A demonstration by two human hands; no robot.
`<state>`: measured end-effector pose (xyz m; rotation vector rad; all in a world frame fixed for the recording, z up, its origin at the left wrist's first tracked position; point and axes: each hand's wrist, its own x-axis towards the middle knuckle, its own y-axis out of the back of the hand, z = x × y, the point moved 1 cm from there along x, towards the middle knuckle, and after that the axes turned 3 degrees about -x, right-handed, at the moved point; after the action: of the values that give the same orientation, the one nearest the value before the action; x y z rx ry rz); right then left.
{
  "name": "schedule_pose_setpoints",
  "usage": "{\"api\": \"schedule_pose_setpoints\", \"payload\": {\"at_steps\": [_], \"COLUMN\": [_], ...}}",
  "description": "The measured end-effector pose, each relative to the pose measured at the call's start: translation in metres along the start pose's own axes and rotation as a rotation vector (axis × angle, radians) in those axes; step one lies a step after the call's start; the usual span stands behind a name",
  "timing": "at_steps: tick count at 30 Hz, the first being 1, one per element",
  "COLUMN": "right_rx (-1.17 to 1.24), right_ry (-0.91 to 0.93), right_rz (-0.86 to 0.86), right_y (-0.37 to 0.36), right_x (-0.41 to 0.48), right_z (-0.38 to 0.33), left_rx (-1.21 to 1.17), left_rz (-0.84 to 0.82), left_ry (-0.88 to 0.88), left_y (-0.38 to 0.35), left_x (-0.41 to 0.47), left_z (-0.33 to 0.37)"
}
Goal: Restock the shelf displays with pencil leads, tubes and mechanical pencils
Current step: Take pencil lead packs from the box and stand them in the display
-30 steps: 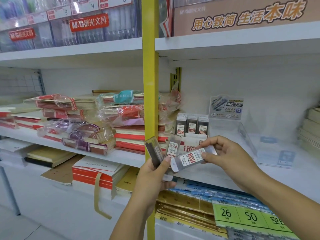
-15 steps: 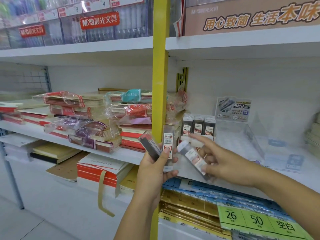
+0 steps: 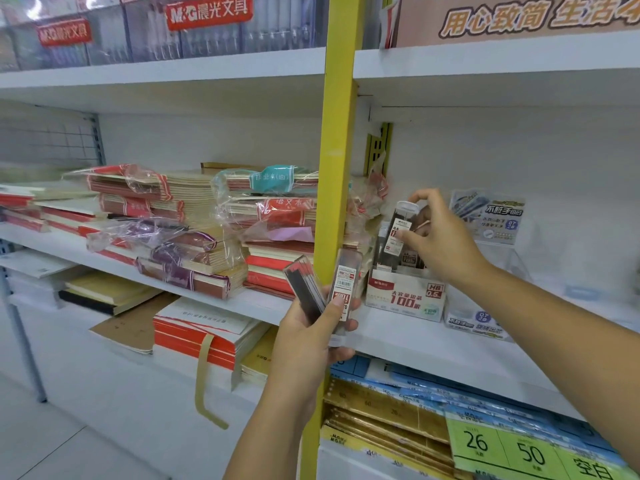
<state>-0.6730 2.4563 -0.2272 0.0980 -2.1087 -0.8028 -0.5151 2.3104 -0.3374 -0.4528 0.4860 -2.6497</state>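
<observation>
- Head view: the right hand (image 3: 440, 237) pinched one lead tube (image 3: 398, 233) between thumb and fingers. The tube stood upright, cap up, with its lower end at the mouth of the white display box (image 3: 405, 299) on the shelf (image 3: 433, 344). It was probably held upright so it would drop in beside the tubes already standing there.
- The right arm reached forward from the lower right, fingers curled round the tube's upper part.
- The left hand (image 3: 311, 337) gripped two spare tubes (image 3: 344, 285), fanned apart, low before the yellow upright (image 3: 337, 168). They were likely a ready supply, with the thumb pressed across their lower ends.
- Wrapped notebook stacks (image 3: 194, 216) lay left of the upright.
</observation>
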Motion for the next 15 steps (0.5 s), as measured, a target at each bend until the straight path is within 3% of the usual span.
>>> {"api": "schedule_pose_setpoints", "payload": {"at_steps": [7,15], "right_rx": [-0.136,-0.334], "right_ry": [0.001,-0.005], "right_rz": [-0.142,-0.104], "right_y": [-0.016,-0.014], "right_x": [0.005,0.006], "right_z": [0.010,0.007], "left_rx": [0.012,0.031], "left_rz": [-0.005,-0.025], "left_ry": [0.002,0.013], "left_y": [0.004,0.003], "left_x": [0.000,-0.001], "left_z": [0.001,0.002]}}
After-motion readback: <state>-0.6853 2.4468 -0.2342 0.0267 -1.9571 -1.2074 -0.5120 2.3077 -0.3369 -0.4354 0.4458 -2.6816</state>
